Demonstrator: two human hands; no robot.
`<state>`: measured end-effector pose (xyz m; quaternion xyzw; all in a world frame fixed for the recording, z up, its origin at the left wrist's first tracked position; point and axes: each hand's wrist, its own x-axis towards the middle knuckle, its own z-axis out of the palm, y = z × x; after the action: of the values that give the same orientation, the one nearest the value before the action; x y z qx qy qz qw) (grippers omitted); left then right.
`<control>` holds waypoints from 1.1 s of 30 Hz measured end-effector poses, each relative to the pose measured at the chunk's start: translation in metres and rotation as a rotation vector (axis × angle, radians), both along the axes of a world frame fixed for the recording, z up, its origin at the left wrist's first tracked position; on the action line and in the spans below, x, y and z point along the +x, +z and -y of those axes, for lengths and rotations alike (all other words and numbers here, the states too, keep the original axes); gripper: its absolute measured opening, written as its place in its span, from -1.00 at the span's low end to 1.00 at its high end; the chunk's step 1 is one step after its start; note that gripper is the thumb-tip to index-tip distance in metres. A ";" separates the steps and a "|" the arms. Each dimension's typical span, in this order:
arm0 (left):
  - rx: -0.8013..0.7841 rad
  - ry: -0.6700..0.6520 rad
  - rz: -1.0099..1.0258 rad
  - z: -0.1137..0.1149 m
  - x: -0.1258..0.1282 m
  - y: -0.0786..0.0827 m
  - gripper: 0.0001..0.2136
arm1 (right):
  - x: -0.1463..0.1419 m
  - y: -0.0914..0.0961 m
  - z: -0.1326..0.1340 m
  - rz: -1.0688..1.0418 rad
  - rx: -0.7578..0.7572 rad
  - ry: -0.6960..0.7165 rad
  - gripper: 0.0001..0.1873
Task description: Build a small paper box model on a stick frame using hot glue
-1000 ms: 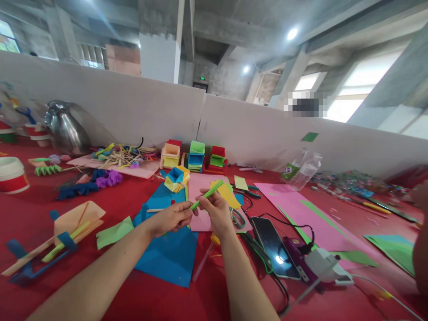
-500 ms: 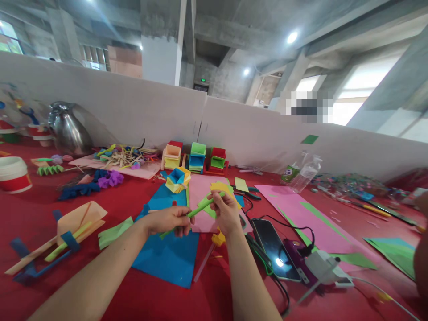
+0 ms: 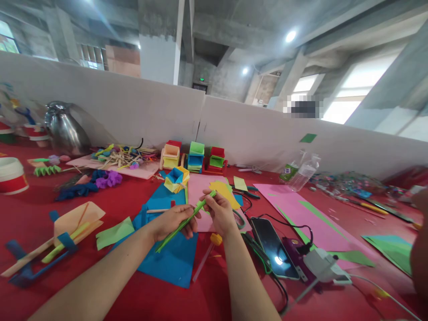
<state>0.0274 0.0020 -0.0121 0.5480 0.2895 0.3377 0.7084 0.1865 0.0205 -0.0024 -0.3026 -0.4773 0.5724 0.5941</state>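
With the hands as the middle of the dial and twelve straight ahead, the left hand [image 3: 177, 220] is curling its fingers around the middle of a narrow green strip [image 3: 171, 237], while the right hand [image 3: 219, 211] is pinching the upper end between thumb and fingers. The strip is slanting from one o'clock down to seven, its lower end hanging over a blue sheet [image 3: 175, 267]. At eleven, a blue and yellow paper box [image 3: 177, 179] is sitting open at the top; nothing distinct is showing inside. Beyond it, three small paper boxes are standing in a row by the white partition [image 3: 133, 107]: an orange and yellow box [image 3: 171, 154] at eleven, a green and blue box [image 3: 196, 156] at twelve and a red and green box [image 3: 217, 159] at one. Around ten, a metal jug [image 3: 68, 133] is standing, hiding its contents, and a pile of sticks [image 3: 123, 156] is lying on a pink board [image 3: 147, 171]. Between nine and ten, a white and red cup [image 3: 13, 180] is standing, its inside not showing. Between two and three, a clear bottle [image 3: 304, 174] is standing beside a bottle with a green label [image 3: 290, 171]; their contents are not being shown clearly.
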 end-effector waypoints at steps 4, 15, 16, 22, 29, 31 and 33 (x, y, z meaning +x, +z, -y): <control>-0.040 0.010 0.000 0.001 0.000 0.001 -0.66 | 0.000 0.000 -0.002 -0.004 -0.056 -0.082 -0.75; 0.143 -0.018 -0.274 -0.007 -0.014 0.006 -0.69 | 0.016 -0.002 -0.012 -0.060 -0.041 -0.335 -0.75; 0.142 -0.021 -0.282 -0.007 -0.014 0.006 -0.70 | 0.017 -0.003 -0.013 -0.043 -0.034 -0.336 -0.75; 0.164 -0.081 -0.250 -0.010 -0.013 -0.002 -0.67 | 0.017 -0.007 -0.014 0.043 -0.027 -0.343 -0.71; 0.161 -0.101 -0.214 -0.009 -0.012 -0.005 -0.65 | 0.013 -0.003 -0.009 0.054 -0.047 -0.359 -0.68; 0.171 -0.087 -0.220 -0.008 -0.011 -0.003 -0.67 | 0.012 -0.003 -0.010 0.092 -0.035 -0.352 -0.65; 0.183 -0.067 -0.217 -0.008 -0.011 -0.001 -0.70 | 0.010 -0.003 -0.011 0.145 -0.020 -0.321 -0.64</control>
<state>0.0161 0.0096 -0.0132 0.6530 0.3138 0.2775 0.6309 0.1961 0.0319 -0.0055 -0.4211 -0.4587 0.4516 0.6390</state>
